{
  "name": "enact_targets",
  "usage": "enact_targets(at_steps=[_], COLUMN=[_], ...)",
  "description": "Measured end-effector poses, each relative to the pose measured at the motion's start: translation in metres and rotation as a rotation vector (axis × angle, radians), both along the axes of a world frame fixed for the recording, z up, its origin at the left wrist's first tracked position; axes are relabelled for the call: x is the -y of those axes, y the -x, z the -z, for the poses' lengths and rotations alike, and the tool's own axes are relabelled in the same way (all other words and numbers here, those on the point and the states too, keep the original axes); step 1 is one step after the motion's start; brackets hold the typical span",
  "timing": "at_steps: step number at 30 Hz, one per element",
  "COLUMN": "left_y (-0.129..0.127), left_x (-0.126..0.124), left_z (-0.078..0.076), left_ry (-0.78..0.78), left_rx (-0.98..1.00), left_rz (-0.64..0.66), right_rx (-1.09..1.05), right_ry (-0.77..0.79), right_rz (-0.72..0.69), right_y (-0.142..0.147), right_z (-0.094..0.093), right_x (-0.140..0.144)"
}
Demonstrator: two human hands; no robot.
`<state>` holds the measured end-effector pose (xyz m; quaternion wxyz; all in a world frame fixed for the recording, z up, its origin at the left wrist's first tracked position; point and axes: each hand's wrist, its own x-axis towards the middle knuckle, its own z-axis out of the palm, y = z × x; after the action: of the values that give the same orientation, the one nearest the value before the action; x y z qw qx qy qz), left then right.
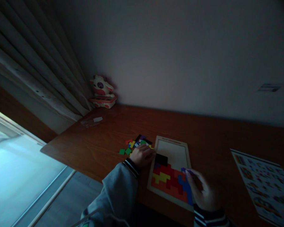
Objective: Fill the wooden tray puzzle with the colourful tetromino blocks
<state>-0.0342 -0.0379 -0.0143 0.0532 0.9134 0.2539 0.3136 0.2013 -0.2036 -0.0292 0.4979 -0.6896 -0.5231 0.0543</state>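
Note:
A wooden puzzle tray (175, 153) lies on the table, its nearer half filled with red, orange, yellow and blue block pieces. A black piece (161, 159) sits in it by the left rim. Over the tray's right edge, my right hand (204, 190) pinches a small purple puzzle piece (183, 169) between thumb and finger. My left hand (143, 155) rests beside the tray's left rim, fingers loosely bent and pointing right, with nothing visible in them. It partly covers a pile of loose coloured pieces (132, 144). Two green pieces (122, 152) lie at the pile's left side.
A printed sheet (266, 186) with small pictures lies at the right of the wooden table (213, 138). At the back left stand a cow-shaped toy keyboard (103, 91) and a clear plastic bag (92, 121). A curtain (38, 63) hangs at the left; the wall is behind.

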Motion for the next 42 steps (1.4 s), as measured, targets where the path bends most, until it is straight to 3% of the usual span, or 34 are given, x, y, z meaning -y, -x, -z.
enact_targets(at_steps=[5,8,15,19,23,30,42], left_y=[0.031,0.044,0.044,0.037,0.027,0.015,0.013], left_x=[-0.005,-0.005,-0.008,-0.012,-0.024,-0.037,-0.045], left_z=[-0.002,-0.002,0.007,0.001,-0.002,0.003,0.010], left_ry=[0.035,0.042,0.057,0.062,0.117,0.129,0.183], left_rx=[0.032,-0.023,-0.074,-0.007,-0.074,-0.102,-0.014], left_rz=[-0.394,-0.485,-0.460,-0.463,-0.476,-0.372,-0.365], right_rx=[-0.029,-0.027,-0.027,-0.025,0.007,-0.027,-0.025], right_ry=[-0.020,-0.009,-0.046,-0.038,-0.025,0.017,0.043], right_rz=[-0.003,-0.007,-0.023,-0.047,-0.071,0.023,0.074], right_y=[0.000,0.000,0.004,0.000,-0.004,0.000,-0.009], right_z=[-0.003,-0.003,-0.004,-0.002,0.001,0.000,0.002], right_x=[-0.001,-0.001,-0.001,0.000,-0.001,-0.001,-0.001])
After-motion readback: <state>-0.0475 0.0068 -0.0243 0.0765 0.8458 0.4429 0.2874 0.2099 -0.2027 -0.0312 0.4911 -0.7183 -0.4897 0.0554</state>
